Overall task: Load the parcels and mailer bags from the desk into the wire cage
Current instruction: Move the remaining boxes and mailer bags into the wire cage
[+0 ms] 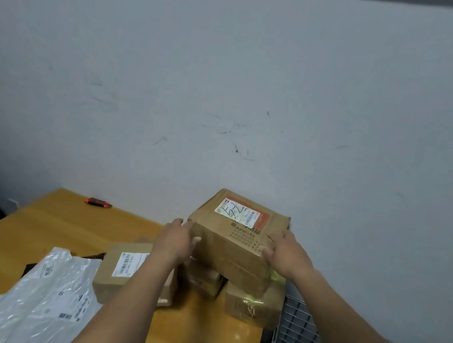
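A large brown cardboard parcel (pixel 235 234) with a white and orange label sits on top of a stack at the desk's far right. My left hand (pixel 177 239) grips its left side and my right hand (pixel 286 252) grips its right side, thumbs on the near face. Under it lie two smaller taped parcels, the left one (pixel 201 280) and the right one (pixel 254 304). Another labelled parcel (pixel 126 269) lies to the left, partly behind my left forearm. A grey mailer bag (pixel 42 294) lies at the front left. The wire cage (pixel 302 334) stands right of the desk.
The yellow wooden desk (pixel 39 230) stands against a scuffed grey wall. An orange and black utility knife (pixel 98 203) lies near its far edge. A dark flat item (pixel 31 266) peeks out from under the mailer bag.
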